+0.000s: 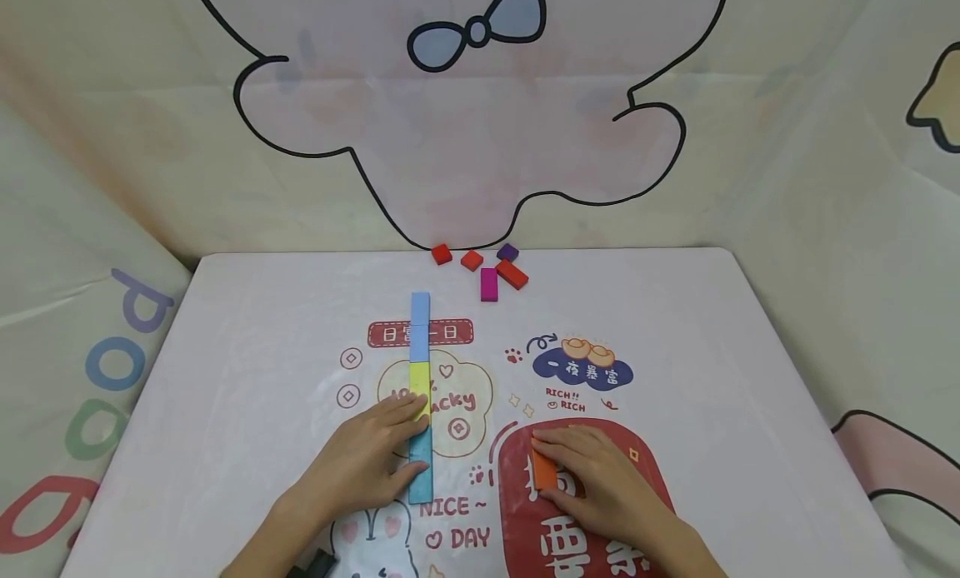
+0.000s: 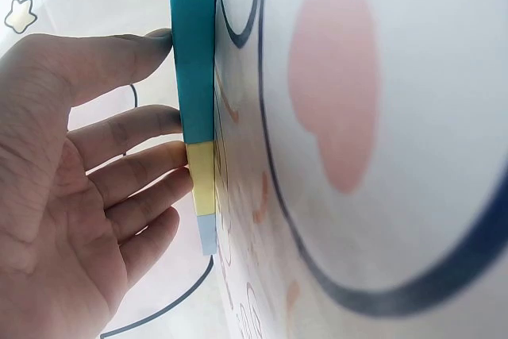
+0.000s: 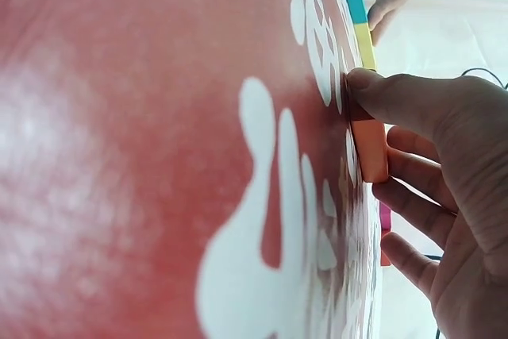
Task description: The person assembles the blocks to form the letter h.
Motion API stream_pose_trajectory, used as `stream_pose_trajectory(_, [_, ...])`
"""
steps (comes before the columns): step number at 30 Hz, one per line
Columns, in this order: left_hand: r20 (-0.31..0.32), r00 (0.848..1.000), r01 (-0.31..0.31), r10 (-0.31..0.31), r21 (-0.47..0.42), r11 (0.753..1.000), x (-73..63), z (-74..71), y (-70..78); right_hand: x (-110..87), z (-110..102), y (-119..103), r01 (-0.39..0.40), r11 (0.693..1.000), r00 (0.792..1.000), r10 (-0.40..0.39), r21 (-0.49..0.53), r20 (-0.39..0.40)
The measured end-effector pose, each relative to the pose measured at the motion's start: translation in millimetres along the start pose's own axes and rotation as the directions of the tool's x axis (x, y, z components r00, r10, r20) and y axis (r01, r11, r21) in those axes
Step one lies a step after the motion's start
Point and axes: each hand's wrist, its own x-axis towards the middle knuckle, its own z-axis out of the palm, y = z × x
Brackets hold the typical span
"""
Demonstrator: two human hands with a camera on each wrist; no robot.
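Observation:
A straight row of flat blocks runs away from me along the table: light blue blocks [image 1: 420,328] at the far end, a yellow block [image 1: 419,378] in the middle, teal blocks [image 1: 422,485] nearest. My left hand [image 1: 363,453] rests its fingertips and thumb on the yellow and teal part from the left side, fingers extended. To the right of the row, my right hand [image 1: 596,482] pinches an orange block [image 1: 543,471] over the red printed patch. In the right wrist view the thumb is at one end of the orange block [image 3: 370,152] and fingers are against its other side.
Loose blocks lie at the table's back edge: several red ones [image 1: 512,275], a magenta one [image 1: 489,285] and a purple one [image 1: 507,252]. The white table cover [image 1: 750,395] carries printed drawings and lettering. A printed cloth [image 1: 480,145] hangs behind the table.

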Motion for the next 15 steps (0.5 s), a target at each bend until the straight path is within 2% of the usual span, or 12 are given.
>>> stream_pose_trajectory(15, [0.006, 1.000, 0.007, -0.007, -0.003, 1.000, -0.2, -0.2, 0.7, -2.4, 0.8, -2.3, -0.002, 1.000, 1.000, 0.002, 0.019, 0.002])
